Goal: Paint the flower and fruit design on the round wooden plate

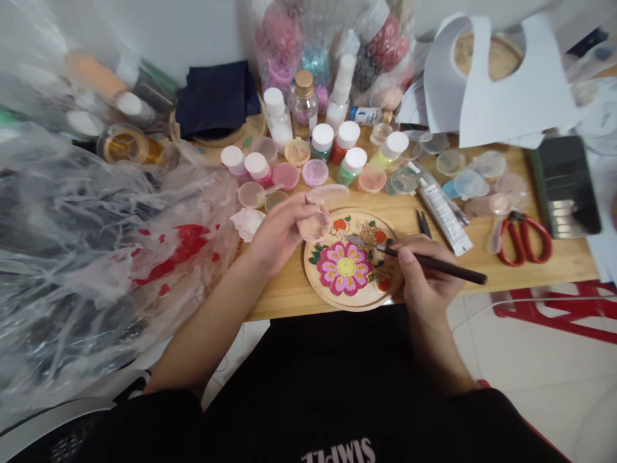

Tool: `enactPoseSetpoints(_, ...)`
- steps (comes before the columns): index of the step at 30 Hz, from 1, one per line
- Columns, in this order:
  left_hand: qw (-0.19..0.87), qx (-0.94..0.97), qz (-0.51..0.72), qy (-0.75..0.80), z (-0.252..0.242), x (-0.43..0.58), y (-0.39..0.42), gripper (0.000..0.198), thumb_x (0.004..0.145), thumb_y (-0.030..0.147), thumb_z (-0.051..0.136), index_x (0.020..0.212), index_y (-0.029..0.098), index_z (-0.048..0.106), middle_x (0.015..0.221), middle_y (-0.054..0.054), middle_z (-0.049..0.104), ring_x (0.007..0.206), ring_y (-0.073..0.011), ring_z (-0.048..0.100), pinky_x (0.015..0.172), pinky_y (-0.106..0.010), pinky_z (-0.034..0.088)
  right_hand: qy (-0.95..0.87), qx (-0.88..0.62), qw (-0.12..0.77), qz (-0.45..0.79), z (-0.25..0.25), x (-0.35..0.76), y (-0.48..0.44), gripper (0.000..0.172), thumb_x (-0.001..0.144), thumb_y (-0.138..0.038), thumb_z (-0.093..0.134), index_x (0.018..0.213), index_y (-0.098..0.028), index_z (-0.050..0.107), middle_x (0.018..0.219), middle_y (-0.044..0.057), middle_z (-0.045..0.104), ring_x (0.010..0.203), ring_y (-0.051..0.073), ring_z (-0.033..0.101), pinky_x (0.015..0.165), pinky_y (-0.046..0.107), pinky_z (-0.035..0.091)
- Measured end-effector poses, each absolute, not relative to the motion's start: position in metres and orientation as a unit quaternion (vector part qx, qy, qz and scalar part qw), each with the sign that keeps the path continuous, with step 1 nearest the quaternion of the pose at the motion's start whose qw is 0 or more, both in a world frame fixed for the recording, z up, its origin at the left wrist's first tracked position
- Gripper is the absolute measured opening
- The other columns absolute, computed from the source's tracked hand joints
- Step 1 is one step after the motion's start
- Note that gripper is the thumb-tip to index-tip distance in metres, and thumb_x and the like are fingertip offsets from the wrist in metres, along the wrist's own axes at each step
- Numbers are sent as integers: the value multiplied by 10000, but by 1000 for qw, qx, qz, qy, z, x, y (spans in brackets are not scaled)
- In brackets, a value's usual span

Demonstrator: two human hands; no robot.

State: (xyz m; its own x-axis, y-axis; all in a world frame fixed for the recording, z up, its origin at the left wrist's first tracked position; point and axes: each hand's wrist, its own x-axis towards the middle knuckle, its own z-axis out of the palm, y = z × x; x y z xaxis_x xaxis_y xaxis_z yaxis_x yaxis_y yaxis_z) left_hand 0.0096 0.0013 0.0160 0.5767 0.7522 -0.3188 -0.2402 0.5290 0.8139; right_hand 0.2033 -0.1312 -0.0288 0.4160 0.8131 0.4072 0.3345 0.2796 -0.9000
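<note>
One round pale wooden disc (322, 290), painted with a pink-petalled, yellow-centred flower (345, 267), lying at the near edge of the light wooden table (270, 305), between both hands. Left hand (279, 233): fingers closed on a small round cup of pale pinkish material (315, 228), tilted over the disc's upper left rim. Right hand (429, 273): pinching a slim dark-handled tool (456, 269), grey tip above the disc; contact cannot be told. Right of the disc: one white tube (444, 215), one pair of red-handled pliers (515, 241).
</note>
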Motion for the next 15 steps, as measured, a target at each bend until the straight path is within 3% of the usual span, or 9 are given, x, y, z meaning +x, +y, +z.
enactPoseSetpoints(15, 799, 388, 303, 344, 16, 9, 2, 200, 759, 356, 705, 757, 161, 658, 716, -16, 658, 638, -123, 605, 606, -270, 471, -503, -573, 620, 187, -29, 204, -130, 49, 917, -268, 722, 870, -283, 725, 763, -19, 730, 689, 165, 684, 664, 355, 577)
